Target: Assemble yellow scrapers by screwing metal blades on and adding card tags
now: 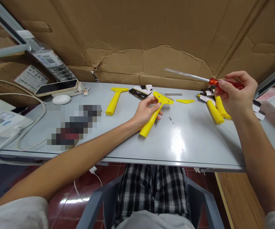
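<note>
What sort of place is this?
Probably a makeshift workbench: the right hand holds a red-handled screwdriver, the left hand a yellow scraper, and small metal fasteners lie loose on its top.

Single head-worn view, facing forward and down. Table (206, 143) lies close ahead; wearer's lap (137, 194) shows below.
</note>
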